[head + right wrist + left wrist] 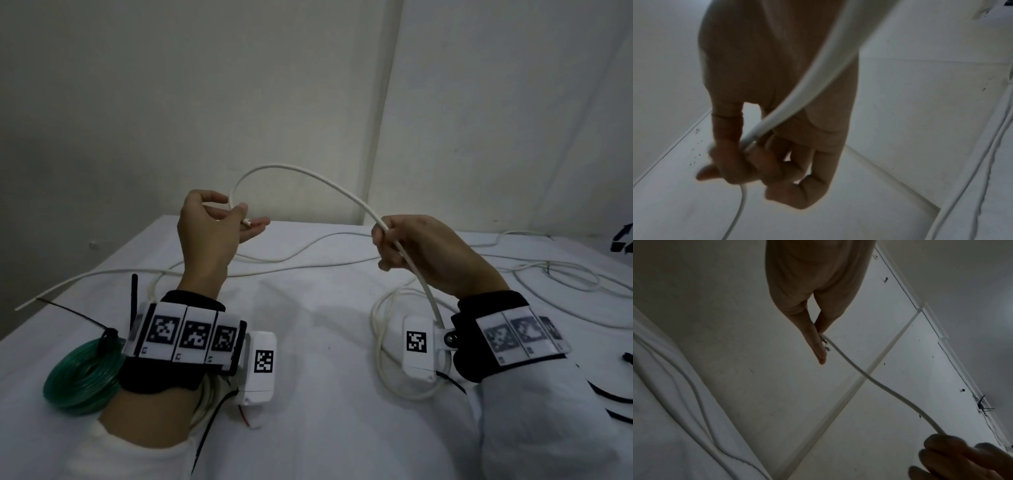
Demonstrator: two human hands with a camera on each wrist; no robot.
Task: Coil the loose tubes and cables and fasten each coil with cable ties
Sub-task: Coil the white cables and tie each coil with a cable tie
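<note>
— Fingers first: what are they doing?

— Left hand (pixel 212 226) is raised above the table, thumb and a fingertip (pixel 818 347) pinching the very end of the white cable (pixel 308 183); the other fingers are loosely spread. Right hand (pixel 421 253) has its fingers (pixel 764 164) curled round the same cable further along.

— And the cable itself?

— It arches up in the air between the two hands, then drops past the right wrist to a few loose loops on the white tablecloth (pixel 308 342). More white cable trails across the cloth behind the hands.

— Anything else on the table?

— A green tube coil (pixel 82 373) lies at the near left, with a black cable tie (pixel 106 334) fastened on it, its tail sticking out. Loose black cable ties (pixel 613 397) lie at the right edge.
</note>
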